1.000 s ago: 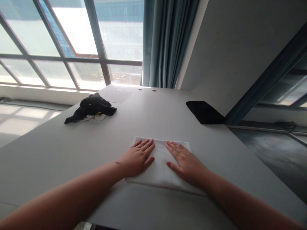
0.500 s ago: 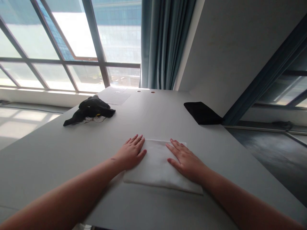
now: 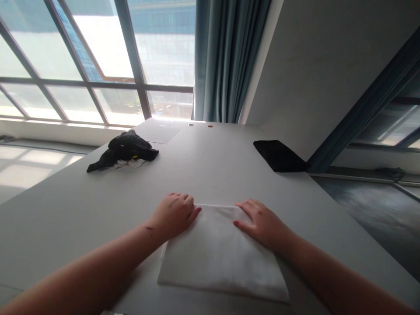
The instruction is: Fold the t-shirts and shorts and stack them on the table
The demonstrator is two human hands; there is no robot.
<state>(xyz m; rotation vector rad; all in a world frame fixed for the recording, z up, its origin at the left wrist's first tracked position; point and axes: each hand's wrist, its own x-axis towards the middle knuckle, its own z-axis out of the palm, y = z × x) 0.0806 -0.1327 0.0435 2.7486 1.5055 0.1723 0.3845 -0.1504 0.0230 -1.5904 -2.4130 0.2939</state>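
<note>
A folded white cloth (image 3: pixel 225 258) lies flat on the white table in front of me, a few soft creases near its far edge. My left hand (image 3: pixel 174 215) is at its far left corner, fingers curled down over the edge and thumb on top. At the far right corner, my right hand (image 3: pixel 260 222) has its fingers bent over the edge, with the thumb resting on the cloth. The fingertips of my left hand are mostly hidden behind the knuckles.
A crumpled black garment (image 3: pixel 129 148) lies on the table's left side, near a pale sheet (image 3: pixel 162 134). At the right edge rests a flat black item (image 3: pixel 278 156). The white table (image 3: pixel 203 170) reaches back to a blue curtain (image 3: pixel 226 61) and windows.
The cloth has slid toward me, its near edge now lower in view. Both hands have drawn back slightly, and their fingers went from spread flat to curled over the far corners.
</note>
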